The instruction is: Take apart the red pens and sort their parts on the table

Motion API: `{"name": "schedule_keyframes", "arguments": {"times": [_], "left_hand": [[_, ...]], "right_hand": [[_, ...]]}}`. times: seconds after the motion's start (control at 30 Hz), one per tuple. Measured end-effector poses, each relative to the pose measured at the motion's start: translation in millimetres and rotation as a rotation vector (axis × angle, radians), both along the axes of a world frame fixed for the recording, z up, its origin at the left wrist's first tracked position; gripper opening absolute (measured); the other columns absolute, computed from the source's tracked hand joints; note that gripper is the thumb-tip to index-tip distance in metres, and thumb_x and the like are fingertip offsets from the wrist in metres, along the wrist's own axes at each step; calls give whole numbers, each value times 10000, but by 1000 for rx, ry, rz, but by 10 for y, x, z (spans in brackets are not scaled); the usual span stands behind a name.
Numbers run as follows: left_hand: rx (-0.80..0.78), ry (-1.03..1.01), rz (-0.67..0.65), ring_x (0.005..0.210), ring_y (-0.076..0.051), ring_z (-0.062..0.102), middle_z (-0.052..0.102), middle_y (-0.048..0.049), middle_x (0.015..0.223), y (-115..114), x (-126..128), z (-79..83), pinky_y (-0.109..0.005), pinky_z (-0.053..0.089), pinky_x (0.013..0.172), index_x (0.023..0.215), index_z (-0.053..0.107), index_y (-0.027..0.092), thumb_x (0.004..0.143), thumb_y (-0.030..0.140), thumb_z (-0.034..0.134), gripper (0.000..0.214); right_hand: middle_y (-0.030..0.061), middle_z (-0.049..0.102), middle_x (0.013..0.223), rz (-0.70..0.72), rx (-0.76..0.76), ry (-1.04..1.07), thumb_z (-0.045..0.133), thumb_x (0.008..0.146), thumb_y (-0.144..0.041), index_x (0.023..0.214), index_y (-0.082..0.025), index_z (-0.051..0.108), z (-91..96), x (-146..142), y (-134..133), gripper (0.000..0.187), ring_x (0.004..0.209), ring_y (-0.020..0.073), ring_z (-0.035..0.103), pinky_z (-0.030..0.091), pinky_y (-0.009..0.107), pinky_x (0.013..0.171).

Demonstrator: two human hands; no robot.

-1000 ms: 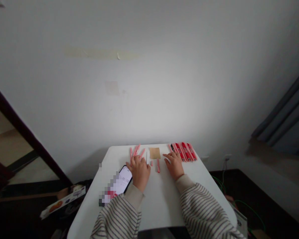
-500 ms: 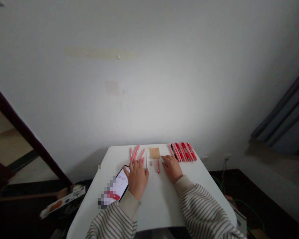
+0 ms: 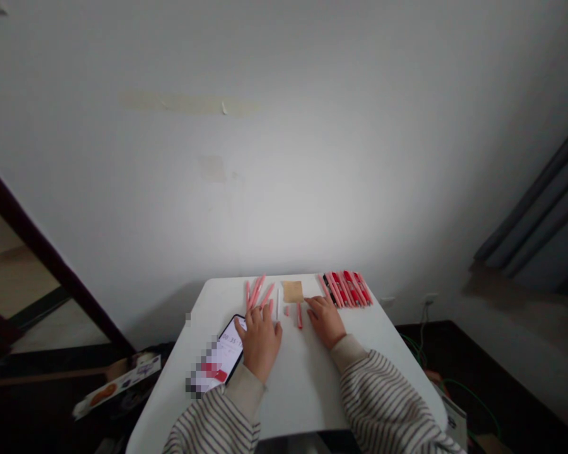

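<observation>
My left hand (image 3: 260,340) rests with fingers spread on the white table (image 3: 303,397), its thumb side near the middle and its outer fingers over the top of a phone (image 3: 230,350). Just beyond its fingertips lie several pink pen parts (image 3: 255,291). A thin white stick (image 3: 278,304) lies to their right. My right hand (image 3: 326,320) lies flat, fingers stretched toward a tan paper square (image 3: 293,292). Between the hands are a pink pen barrel (image 3: 299,316) and a small pink piece (image 3: 286,311). Neither hand holds anything that I can see.
A row of pink pens (image 3: 345,290), some with red or black parts, lies at the table's far right. The wall (image 3: 284,157) stands right behind the table. A grey curtain (image 3: 539,208) hangs at the right, and a printed box (image 3: 118,386) sits low at the left.
Both hands stay in nearly the same place. The view has shifted very slightly; the pens, the paper square and the phone have not visibly moved on the table.
</observation>
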State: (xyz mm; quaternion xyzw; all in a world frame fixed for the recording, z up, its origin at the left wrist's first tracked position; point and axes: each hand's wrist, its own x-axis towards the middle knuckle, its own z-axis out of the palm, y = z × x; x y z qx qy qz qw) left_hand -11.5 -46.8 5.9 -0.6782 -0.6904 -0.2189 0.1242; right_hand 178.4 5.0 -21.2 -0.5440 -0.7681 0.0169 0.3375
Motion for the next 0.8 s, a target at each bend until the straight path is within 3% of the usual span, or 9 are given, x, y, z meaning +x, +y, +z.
{"name": "schedule_keyframes", "arguments": {"times": [0.3, 0.57, 0.8], "left_hand": [[-6, -9, -2, 1171, -277, 439, 531, -111, 1226, -9, 22, -2, -561, 252, 1037, 1286, 473, 234, 811, 314, 528, 485], [8, -15, 5, 1138, -274, 458, 537, -107, 1197, -15, 82, 30, -553, 269, 1019, 1274, 480, 231, 817, 315, 523, 466], [3, -5, 10, 1139, -276, 454, 535, -106, 1185, -29, 108, 55, -555, 271, 1022, 1242, 501, 224, 811, 313, 527, 441]], "right_hand": [[68, 658, 1029, 116, 130, 141, 567, 857, -202, 1072, -232, 676, 106, -120, -28, 243, 1002, 216, 525, 457, 377, 895], [52, 678, 1002, 127, 55, 110, 630, 769, -140, 974, -236, 714, 213, -317, -83, 241, 1020, 217, 491, 429, 370, 895], [47, 681, 989, 80, 21, 66, 624, 758, -134, 972, -227, 711, 191, -365, -65, 249, 1031, 213, 483, 409, 358, 914]]}}
